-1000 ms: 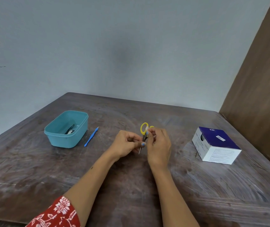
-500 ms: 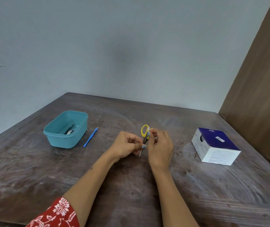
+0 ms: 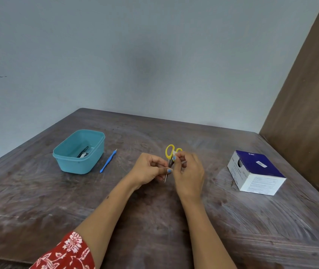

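Scissors (image 3: 170, 161), one yellow-handled pair, are held over the middle of the worn wooden tabletop (image 3: 38, 200), loops up. Both grips are closed on them: the left hand (image 3: 149, 168) pinches the blades and the right hand (image 3: 188, 171) pinches just under the loops. One navy-and-white box (image 3: 255, 171) (its print too small to read) lies to the right. One teal tub (image 3: 77, 166) and one blue tool (image 3: 108, 161) lie to the left, with a grey wall behind.

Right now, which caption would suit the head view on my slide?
Left hand and right hand pinch yellow-handled scissors above a wooden table, between a teal tub and a blue-and-white box.
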